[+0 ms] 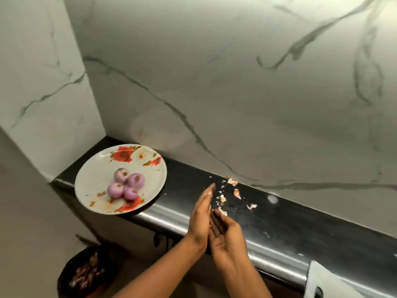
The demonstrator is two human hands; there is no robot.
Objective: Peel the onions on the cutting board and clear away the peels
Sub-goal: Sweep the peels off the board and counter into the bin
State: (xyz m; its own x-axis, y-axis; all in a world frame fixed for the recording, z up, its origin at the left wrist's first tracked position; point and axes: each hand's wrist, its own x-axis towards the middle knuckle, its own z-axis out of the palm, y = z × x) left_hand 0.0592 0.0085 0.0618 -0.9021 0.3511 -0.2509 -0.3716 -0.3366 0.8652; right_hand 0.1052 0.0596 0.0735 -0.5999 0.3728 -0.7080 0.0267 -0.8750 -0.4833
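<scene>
At the near left, below the counter, a dark bin point(86, 274) holds reddish scraps and is probably set there to take the peels. Above it a flowered plate point(96, 168) sits at the left end of the counter point(290, 233). Four peeled onions point(126, 186) are clustered on it, kept out of the mess. The left hand point(202, 214) stands on edge like a blade, fingers straight and together, holding nothing, apparently to sweep scraps toward the near edge. Just right of it the right hand point(227, 237) lies palm up at that edge with fingers loosely cupped, seemingly to catch them; I cannot tell whether anything lies in it. Loose peels point(236, 193) are scattered just beyond, farther right. A white object point(335, 280) shows at the near right corner
</scene>
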